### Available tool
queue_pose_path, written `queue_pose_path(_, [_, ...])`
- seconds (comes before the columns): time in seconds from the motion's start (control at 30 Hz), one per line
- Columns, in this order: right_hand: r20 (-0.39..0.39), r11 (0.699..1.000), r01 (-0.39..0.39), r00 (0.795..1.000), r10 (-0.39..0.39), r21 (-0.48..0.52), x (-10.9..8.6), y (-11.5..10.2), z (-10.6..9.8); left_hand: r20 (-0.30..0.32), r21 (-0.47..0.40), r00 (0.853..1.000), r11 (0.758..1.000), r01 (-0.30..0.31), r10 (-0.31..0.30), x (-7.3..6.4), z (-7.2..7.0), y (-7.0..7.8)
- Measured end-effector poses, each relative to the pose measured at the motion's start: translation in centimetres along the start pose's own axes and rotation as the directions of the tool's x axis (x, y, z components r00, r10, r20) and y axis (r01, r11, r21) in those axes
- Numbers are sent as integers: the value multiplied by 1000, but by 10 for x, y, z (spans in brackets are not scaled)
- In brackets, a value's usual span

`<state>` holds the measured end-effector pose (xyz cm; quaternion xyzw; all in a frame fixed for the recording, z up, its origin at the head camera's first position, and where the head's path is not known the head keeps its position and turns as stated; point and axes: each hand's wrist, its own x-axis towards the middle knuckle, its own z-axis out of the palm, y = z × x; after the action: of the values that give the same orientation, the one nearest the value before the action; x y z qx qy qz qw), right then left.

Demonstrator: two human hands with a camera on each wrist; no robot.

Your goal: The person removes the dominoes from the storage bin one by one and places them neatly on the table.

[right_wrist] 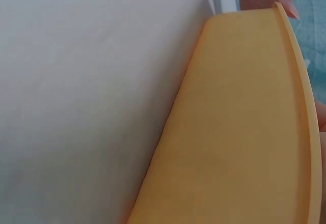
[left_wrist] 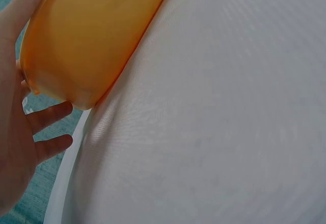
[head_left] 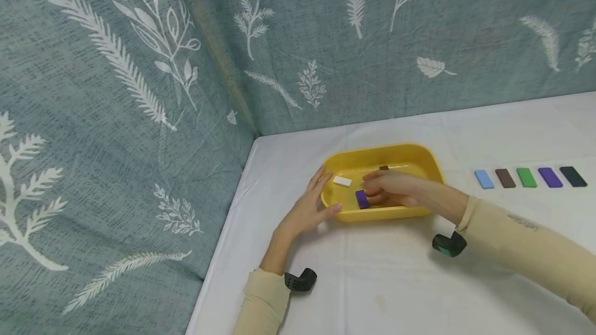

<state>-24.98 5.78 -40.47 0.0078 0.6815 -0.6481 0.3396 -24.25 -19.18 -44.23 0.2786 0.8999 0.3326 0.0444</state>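
A yellow plastic tub (head_left: 382,214) stands on the white-covered table. My left hand (head_left: 304,210) spans its left end with fingers spread and fairly straight, the thumb at the front rim; some of these fingers (left_wrist: 53,117) show beside the tub's wall in the left wrist view. Inside the tub, my right hand (head_left: 393,187) pinches a small purple block (head_left: 362,199) at its fingertips. A white block (head_left: 342,181) lies at the tub's left, and a brown block (head_left: 384,168) near the back wall is partly hidden by the right hand. The right wrist view mostly shows the tub's outer side (right_wrist: 234,112).
Right of the tub, a row of flat blocks lies on the table: light blue (head_left: 484,179), brown (head_left: 505,178), green (head_left: 526,177), purple (head_left: 550,177) and black (head_left: 573,176). A grey-green leaf-patterned curtain (head_left: 298,40) hangs behind and left of the table.
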Motion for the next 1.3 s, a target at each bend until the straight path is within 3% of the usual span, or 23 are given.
queue_pose_path(0.43, [79,1000,29,996,-29,0,17,0,18,11,-6,1000,1000,0,0,0,-1,1])
queue_pose_path(0.83, [125,993,23,992,-37,112,32,-2,38,18,-9,1000,1000,10,-10,-1,-1,0])
queue_pose_path(1.3, [127,999,38,991,-41,23,37,-3,46,15,-6,1000,1000,6,-6,0,0,1])
